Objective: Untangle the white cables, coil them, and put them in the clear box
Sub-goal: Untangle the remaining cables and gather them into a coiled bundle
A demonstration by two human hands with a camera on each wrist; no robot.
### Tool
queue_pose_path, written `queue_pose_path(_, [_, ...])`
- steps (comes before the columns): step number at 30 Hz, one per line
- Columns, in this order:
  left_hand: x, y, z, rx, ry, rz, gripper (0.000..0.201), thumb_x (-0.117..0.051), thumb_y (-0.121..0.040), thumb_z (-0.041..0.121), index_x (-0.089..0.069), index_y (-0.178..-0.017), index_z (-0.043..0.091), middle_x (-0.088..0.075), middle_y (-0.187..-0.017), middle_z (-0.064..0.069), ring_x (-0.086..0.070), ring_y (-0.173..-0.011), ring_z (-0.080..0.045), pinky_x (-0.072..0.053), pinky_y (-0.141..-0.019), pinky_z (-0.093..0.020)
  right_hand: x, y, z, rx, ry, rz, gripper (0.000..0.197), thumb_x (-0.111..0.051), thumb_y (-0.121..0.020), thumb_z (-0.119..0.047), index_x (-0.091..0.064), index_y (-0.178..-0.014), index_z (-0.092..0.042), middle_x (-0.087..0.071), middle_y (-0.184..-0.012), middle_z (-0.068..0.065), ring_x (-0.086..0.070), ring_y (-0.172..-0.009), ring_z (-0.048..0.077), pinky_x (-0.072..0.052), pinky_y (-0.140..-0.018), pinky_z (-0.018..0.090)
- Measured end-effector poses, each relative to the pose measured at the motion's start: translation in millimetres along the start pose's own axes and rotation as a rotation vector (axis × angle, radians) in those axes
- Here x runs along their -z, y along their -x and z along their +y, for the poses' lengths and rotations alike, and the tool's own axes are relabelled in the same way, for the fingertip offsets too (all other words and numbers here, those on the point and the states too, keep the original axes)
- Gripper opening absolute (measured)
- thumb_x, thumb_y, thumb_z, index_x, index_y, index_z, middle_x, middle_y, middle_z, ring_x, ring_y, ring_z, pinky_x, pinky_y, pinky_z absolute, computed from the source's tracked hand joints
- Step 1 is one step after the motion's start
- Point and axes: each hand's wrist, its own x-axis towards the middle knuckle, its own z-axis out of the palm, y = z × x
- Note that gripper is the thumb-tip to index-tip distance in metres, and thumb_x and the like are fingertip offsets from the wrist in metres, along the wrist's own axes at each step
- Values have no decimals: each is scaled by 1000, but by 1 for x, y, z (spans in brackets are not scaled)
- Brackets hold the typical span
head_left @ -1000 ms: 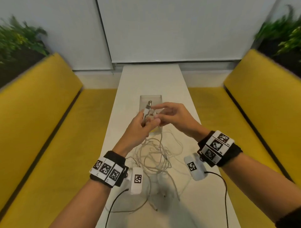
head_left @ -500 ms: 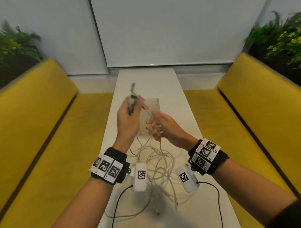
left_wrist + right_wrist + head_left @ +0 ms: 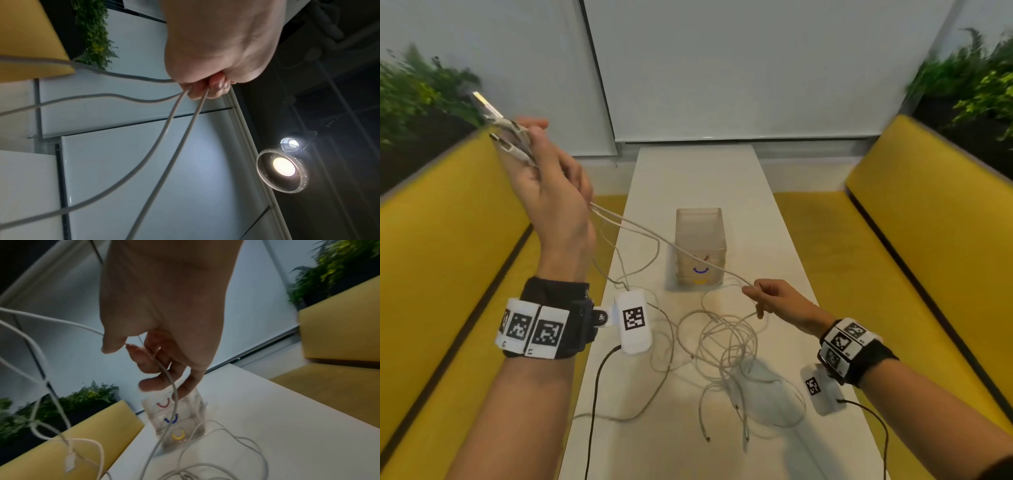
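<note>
- Only the head view shows plugs (image 3: 498, 126) sticking out of the raised left hand (image 3: 551, 192), fingers clenched round white cables (image 3: 722, 342).
- Right hand (image 3: 164, 321) pinches one strand above the desk (image 3: 698, 178), near the clear box (image 3: 700, 246).

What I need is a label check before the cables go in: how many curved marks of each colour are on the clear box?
red mark: 1
blue mark: 1
yellow mark: 1
Total: 3 marks on the clear box
</note>
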Motion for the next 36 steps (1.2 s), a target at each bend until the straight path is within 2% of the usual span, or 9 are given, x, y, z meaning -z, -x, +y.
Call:
queue_pose_path(5, [-10, 13, 10, 76, -43, -103, 14, -42, -108, 29, -49, -112, 18, -35, -63, 4, -27, -51, -13, -23, -45, -28, 4, 2, -3, 6, 52, 122, 41, -54, -94, -48, -43, -72, -16, -38, -67, 4, -38, -64, 17, -37, -65, 37])
queue_pose_path(10, [-27, 64, -32, 373, -379, -554, 20, -66, -95, 32, -69, -100, 13, -49, -61, 11, -41, -54, -5, -36, -54, -23, -2, 9, -60, 205, 41, 64, 32, -30, -103, -17, -29, -71, -16, -30, -67, -2, -26, -55, 7, -27, -54, 23])
queue_pose_path(13, [-34, 98, -58, 448, -411, -767, 29, -70, -89, 42, -73, -106, 19, -72, -87, -15, -68, -79, -28, -55, -75, -43, -4, 8, -91, 274, 211, 24, 39, -31, -104, -4, -45, -71, -20, -50, -67, -12, -49, -57, -3, -40, -58, 15])
queue_pose_path(15, [-41, 114, -61, 481, -442, -841, 42, -70, -83, 52, -71, -110, 21, -72, -92, -20, -69, -88, -34, -55, -79, -49, -3, 4, -102, 283, 455, -43, 29, -39, -98, 1, -64, -92, -13, -68, -89, -8, -59, -79, 0, -51, -76, 23])
queue_pose_path(19, [-53, 125, -63, 518, -453, -704, 41, -72, -76, 54, -72, -91, 16, -75, -82, -10, -71, -81, -23, -58, -77, -46, -6, 4, -108, 256, 732, -70, 26, -44, -90, 2, -64, -94, -13, -68, -100, 7, -59, -88, 21, -47, -80, 32])
queue_pose_path(23, [-52, 114, -68, 436, -592, -687, 21, -71, -89, 34, -75, -85, 14, -74, -76, -8, -69, -73, -20, -57, -68, -35, -8, 6, -102, 275, 699, -124, 16, -55, -95, -14, -67, -87, -18, -61, -75, -12, -55, -65, -4, -36, -66, 12])
queue_pose_path(27, [-41, 103, -74, 244, -723, -824, 11, -72, -88, 28, -70, -87, 17, -67, -90, 2, -62, -82, -13, -47, -71, -30, -1, 16, -99, 314, 474, -141, 23, -53, -99, -23, -71, -86, -16, -56, -67, -14, -52, -60, 0, -37, -60, 12])
queue_pose_path(30, [-25, 95, -78, 151, -752, -914, 24, -64, -86, 44, -64, -72, 24, -66, -73, 4, -62, -69, -18, -48, -61, -37, 4, 18, -104, 377, 394, -145, 17, -60, -96, -29, -73, -91, -18, -56, -61, -16, -47, -55, 3, -34, -57, 14])
queue_pose_path(36, [-23, 53, -43, 167, -397, -442, 19, -61, -98, 22, -61, -79, 26, -50, -59, 13, -42, -52, 0, -33, -51, -27, 11, 16, -69, 201, 98, -107, 44, -56, -97, -35, -44, -61, -13, -35, -55, 0, -32, -52, 17, -30, -51, 27])
